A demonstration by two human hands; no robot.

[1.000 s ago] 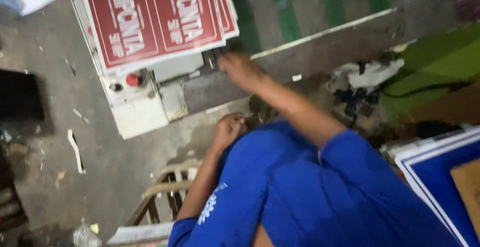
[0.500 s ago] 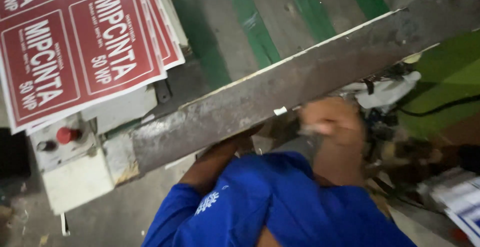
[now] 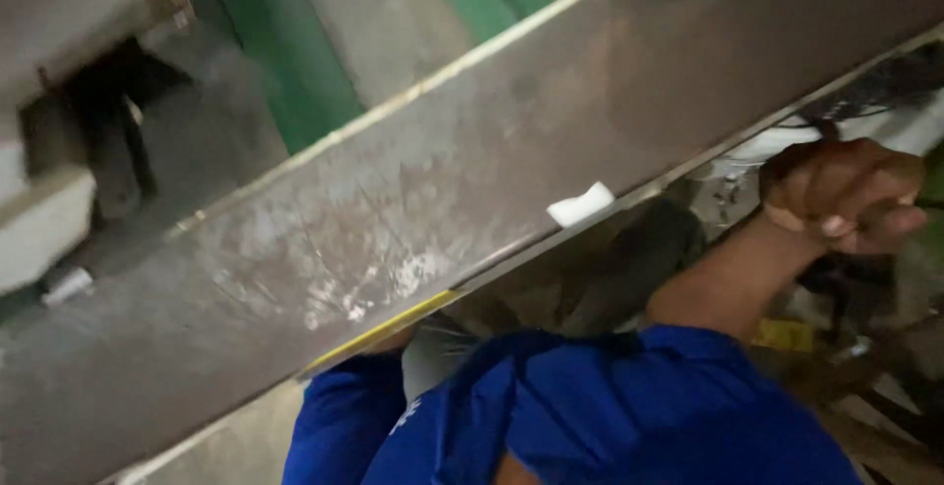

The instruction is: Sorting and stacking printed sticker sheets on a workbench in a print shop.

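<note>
My right hand (image 3: 846, 198) is curled into a fist at the right, just below the front edge of a long grey scratched metal plate (image 3: 442, 219). What it may hold is unclear; dark parts lie under it. My left sleeve (image 3: 339, 421) runs up beneath the plate's edge, and the left hand is hidden under it. A small white scrap (image 3: 580, 204) lies on the plate's edge, and a thin yellow strip (image 3: 383, 328) lines the edge further left. My blue shirt (image 3: 629, 416) fills the bottom.
Green bands (image 3: 295, 62) cross the surface behind the plate. A pale machine housing (image 3: 39, 224) with a dark gap sits at the left. A white part with a black cable (image 3: 836, 126) lies at the upper right, with a small yellow piece (image 3: 782, 335) lower down.
The view has dropped closer to the metal plate, and the red signs have left the frame. My right hand has moved from the plate down to its front edge at the right, still curled.
</note>
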